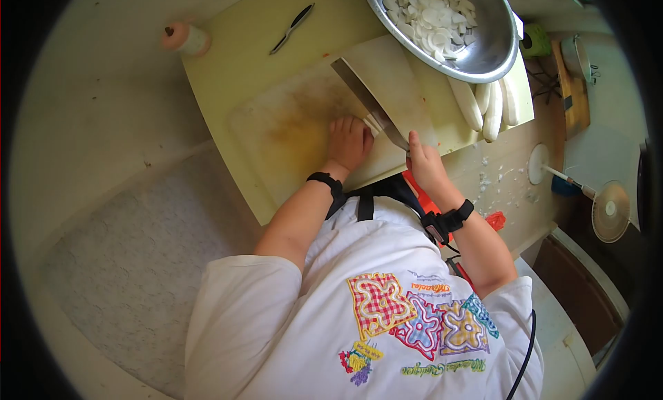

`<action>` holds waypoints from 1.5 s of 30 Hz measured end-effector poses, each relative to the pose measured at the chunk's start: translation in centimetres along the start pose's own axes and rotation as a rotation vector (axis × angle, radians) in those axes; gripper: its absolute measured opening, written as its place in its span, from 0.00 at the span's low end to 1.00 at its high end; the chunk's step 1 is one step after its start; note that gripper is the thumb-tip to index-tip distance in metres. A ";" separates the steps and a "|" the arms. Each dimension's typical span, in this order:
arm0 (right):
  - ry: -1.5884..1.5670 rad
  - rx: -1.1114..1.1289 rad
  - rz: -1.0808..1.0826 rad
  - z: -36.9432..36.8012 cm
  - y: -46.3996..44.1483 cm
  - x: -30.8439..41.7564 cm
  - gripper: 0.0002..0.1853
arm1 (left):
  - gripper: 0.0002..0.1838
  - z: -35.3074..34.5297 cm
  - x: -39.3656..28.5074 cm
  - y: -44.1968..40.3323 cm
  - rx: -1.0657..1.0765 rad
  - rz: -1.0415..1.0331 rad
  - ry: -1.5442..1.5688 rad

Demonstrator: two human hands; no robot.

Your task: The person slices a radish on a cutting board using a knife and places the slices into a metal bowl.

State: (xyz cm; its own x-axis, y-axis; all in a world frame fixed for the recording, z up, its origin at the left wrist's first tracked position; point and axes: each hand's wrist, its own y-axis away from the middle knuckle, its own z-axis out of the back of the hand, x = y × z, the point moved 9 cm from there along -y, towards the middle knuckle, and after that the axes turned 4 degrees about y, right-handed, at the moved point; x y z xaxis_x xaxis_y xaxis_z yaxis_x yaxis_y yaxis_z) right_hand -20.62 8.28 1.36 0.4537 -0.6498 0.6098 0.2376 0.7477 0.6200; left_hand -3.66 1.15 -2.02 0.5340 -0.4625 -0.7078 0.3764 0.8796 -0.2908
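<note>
White vegetable (373, 126), at the centre of the frame, is held on the board (404, 82) by the bent fingers (349, 126) of the left hand (350, 144); the right hand (426, 168) grips the knife (362, 92). Because the fingertips lie close beside the blade, a slip of the short piece could cause a cut. At upper right, whole vegetables (493, 113) beside the bowl (498, 30) could roll off the table (238, 44) if knocked.

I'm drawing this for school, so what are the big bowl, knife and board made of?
The bowl looks like polished metal, maybe steel: silvery with bright reflections. The knife has a grey, metal-looking blade with a sheen. The board is pale, matte, without visible wood grain: perhaps plastic.
</note>
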 end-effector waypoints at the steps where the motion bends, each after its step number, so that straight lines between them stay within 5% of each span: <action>1: 0.001 -0.003 0.002 0.1 0.2 0.3 0.44 | 0.07 -0.1 0.1 -0.1 0.002 0.003 -0.002; 37: 0.161 0.146 -0.081 -1.1 -1.9 0.2 0.41 | 0.09 -0.5 0.1 -0.3 0.070 0.051 -0.080; 45: 0.175 0.162 -0.019 -2.2 -2.6 0.4 0.26 | 0.08 -0.4 0.0 -0.2 0.110 0.061 -0.041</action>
State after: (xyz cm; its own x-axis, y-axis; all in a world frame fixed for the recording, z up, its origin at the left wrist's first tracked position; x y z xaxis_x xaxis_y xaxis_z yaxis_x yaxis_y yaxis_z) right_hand -19.17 6.40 -1.06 0.5959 -0.6192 0.5114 0.1131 0.6952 0.7099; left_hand -4.10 1.01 -2.20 0.5882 -0.4148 -0.6943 0.4217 0.8898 -0.1743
